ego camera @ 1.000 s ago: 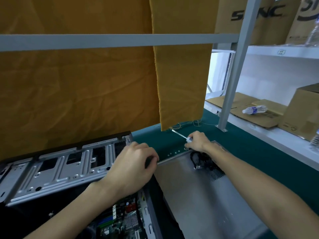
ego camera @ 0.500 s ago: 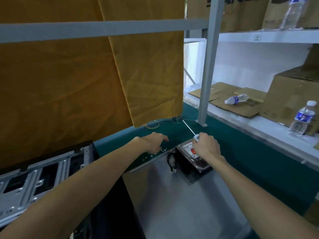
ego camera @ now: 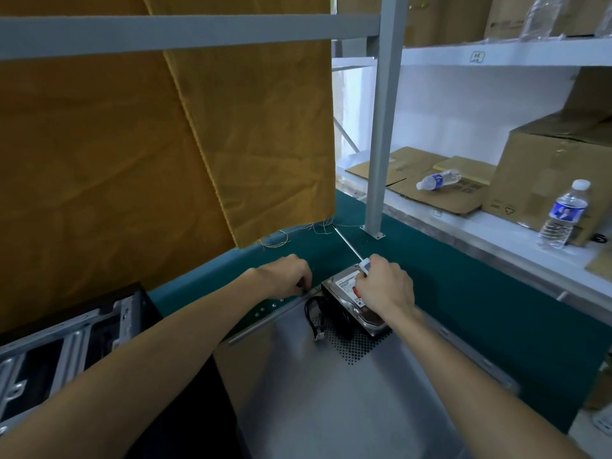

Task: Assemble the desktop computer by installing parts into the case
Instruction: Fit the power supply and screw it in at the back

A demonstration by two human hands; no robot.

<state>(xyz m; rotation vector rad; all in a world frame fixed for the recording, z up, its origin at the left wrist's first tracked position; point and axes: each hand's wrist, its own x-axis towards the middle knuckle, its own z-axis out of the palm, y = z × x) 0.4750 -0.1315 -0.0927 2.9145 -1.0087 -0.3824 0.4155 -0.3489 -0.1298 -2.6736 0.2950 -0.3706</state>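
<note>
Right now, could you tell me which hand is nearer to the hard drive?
Right. The right hand, gripping the screwdriver, is directly over the hard drive; the left hand is beside it, apart.

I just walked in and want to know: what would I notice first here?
The big yellow cloth hanging at the back, above the green table. Below it, two hands work: the right hand grips a screwdriver over a hard drive lying on a grey metal panel, and the left hand reaches beside it.

Mustard cloth (ego camera: pixel 132 134) hangs behind a green bench (ego camera: pixel 463 293) — grey shelving (ego camera: pixel 496 56) holds cardboard boxes (ego camera: pixel 556 167).
</note>
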